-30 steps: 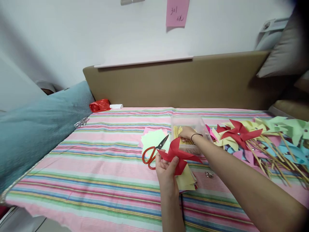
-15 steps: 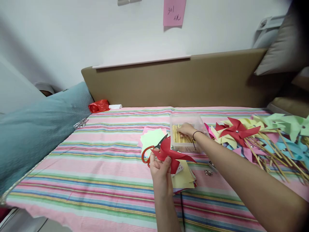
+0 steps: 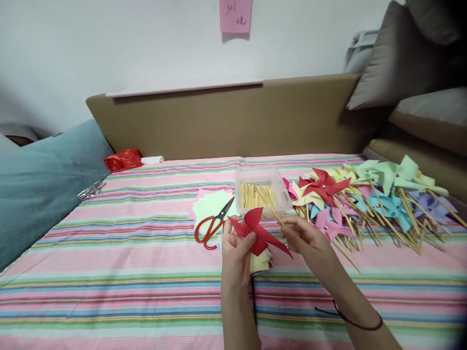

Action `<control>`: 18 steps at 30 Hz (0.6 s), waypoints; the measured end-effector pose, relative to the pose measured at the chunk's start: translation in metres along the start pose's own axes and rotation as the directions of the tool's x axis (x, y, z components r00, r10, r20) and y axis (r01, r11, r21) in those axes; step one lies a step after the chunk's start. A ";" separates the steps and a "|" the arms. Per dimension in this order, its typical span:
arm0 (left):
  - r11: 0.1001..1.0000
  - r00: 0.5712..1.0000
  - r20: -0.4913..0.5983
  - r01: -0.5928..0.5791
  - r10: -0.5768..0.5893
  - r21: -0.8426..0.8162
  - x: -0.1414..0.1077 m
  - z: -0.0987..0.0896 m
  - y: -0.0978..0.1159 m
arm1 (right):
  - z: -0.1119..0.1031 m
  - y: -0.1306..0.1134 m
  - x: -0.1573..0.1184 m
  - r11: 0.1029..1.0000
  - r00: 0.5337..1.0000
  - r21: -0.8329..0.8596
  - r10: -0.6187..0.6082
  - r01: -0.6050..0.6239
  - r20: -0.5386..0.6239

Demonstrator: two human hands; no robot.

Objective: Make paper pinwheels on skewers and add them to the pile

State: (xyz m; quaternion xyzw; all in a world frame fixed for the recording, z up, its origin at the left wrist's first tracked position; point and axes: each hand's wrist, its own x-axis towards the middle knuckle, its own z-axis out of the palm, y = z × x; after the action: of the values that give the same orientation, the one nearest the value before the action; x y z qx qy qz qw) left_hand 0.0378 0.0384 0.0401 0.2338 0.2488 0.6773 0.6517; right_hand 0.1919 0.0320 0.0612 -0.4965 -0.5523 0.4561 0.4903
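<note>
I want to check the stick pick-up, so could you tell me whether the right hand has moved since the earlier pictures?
Yes. The right hand has come out of the stick box and back toward the person; it now holds a stick beside the red pinwheel.

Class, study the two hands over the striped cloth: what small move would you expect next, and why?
Probably bring the thin wooden stick in the right hand to the folded red paper pinwheel pinched by the left hand: it has no stick, unlike the finished pinwheels.

The left hand (image 3: 233, 250) hides part of the stack of pale yellow paper squares (image 3: 260, 261); the thin wooden stick (image 3: 276, 217) above the right hand (image 3: 304, 238) is barely discernible.
</note>
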 end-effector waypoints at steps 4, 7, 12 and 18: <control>0.999 0.995 0.082 0.048 -0.049 0.014 0.001 0.006 -0.013 | -0.005 0.015 -0.014 0.996 0.999 0.087 0.018 -0.015 -0.027; 0.998 0.995 0.088 0.055 -0.052 -0.025 0.001 0.009 -0.022 | -0.011 0.022 -0.015 0.985 0.999 0.175 0.021 -0.016 -0.027; 0.996 0.990 0.119 0.083 -0.079 -0.032 0.003 0.012 -0.032 | -0.019 0.026 -0.018 0.957 1.000 0.289 0.006 -0.008 0.009; 0.998 0.981 0.184 0.062 -0.066 0.029 0.007 0.011 -0.033 | -0.027 0.022 -0.021 0.952 0.997 0.305 0.004 -0.027 0.074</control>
State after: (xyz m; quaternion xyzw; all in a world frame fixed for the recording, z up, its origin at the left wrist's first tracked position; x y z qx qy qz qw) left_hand 0.0698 0.0469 0.0268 0.2953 0.2025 0.6284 0.6906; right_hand 0.2220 0.0131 0.0402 -0.4021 -0.4887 0.5576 0.5372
